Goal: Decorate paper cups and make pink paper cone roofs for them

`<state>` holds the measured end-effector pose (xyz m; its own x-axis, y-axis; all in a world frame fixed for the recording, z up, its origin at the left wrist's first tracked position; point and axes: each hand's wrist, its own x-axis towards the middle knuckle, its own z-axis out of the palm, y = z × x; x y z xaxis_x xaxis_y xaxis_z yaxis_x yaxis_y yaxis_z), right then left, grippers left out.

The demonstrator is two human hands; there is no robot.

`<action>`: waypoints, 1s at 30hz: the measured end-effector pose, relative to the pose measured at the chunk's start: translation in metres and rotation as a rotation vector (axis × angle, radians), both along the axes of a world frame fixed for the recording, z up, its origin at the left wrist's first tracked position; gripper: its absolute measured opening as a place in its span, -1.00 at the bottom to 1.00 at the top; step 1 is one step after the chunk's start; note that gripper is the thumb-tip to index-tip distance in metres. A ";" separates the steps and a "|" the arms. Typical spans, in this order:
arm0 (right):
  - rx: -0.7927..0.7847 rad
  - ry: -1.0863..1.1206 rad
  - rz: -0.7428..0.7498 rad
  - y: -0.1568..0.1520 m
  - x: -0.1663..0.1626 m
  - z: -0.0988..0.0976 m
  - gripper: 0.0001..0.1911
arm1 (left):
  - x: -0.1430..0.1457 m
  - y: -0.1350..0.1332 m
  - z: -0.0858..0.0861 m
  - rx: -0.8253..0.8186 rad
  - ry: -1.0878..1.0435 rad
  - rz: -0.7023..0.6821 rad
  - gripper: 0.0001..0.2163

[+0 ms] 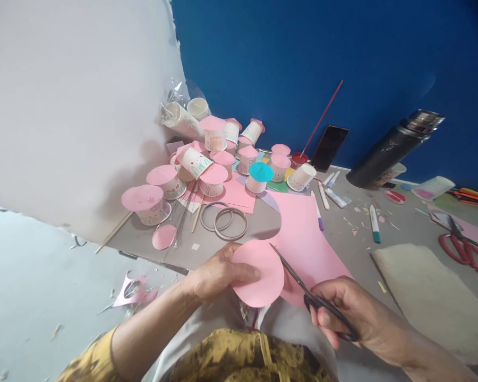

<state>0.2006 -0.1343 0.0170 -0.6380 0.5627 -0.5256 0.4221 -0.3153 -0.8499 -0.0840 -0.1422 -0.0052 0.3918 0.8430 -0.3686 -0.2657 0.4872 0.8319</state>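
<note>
My left hand pinches a round pink paper disc at its left side, thumb lying on top. Black-handled scissors are in my right hand, fingers through the handle loops. Their blades look nearly closed, with the tip at the disc's upper right edge. Below and behind the disc spreads a large pink paper sheet, with a curved cut along its left side. Just beyond my hands, two metal rings overlap on the table.
Several paper cups with pink paper tops crowd the back left, one with a blue top. Stacked cups, a phone, a dark flask, markers, red-handled scissors and a beige cloth lie around. Paper scraps litter the floor.
</note>
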 end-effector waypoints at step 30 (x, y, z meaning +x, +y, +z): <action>-0.022 0.015 0.034 0.002 -0.002 0.002 -0.33 | -0.011 0.005 0.007 0.084 0.054 -0.166 -0.68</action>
